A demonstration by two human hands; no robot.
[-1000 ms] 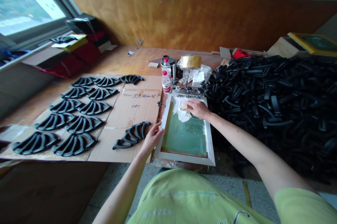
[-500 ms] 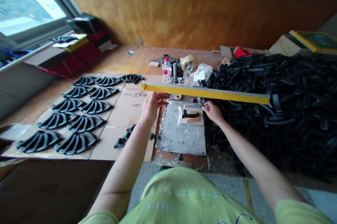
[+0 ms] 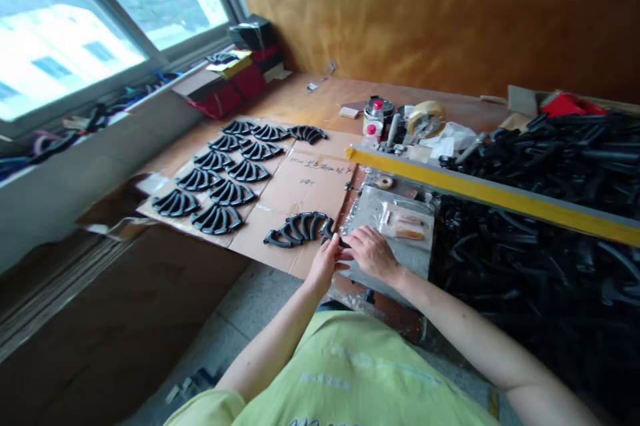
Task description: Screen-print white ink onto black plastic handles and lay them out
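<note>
My left hand (image 3: 325, 265) and my right hand (image 3: 373, 254) meet over the near left corner of a grey metal plate (image 3: 369, 205). Between them the fingers of both close on a black curved handle (image 3: 343, 243), mostly covered by the fingers. Just left of it, a fanned row of matching black handles (image 3: 303, 226) lies on a cardboard sheet (image 3: 280, 196). The pale holder (image 3: 395, 216) on the plate has no handle on it; an orange-brown strip (image 3: 409, 235) shows there.
More fanned groups of handles (image 3: 219, 218) cover the cardboard's left side. A long yellow-sided bar (image 3: 450, 179) spans above the plate. A large heap of black handles (image 3: 540, 266) fills the right. Red-capped bottles (image 3: 371, 133) and a tape roll (image 3: 425, 116) stand behind.
The black handle has left the holder on the plate and is now between my hands. Both hands have come together toward the cardboard, and the view has turned left.
</note>
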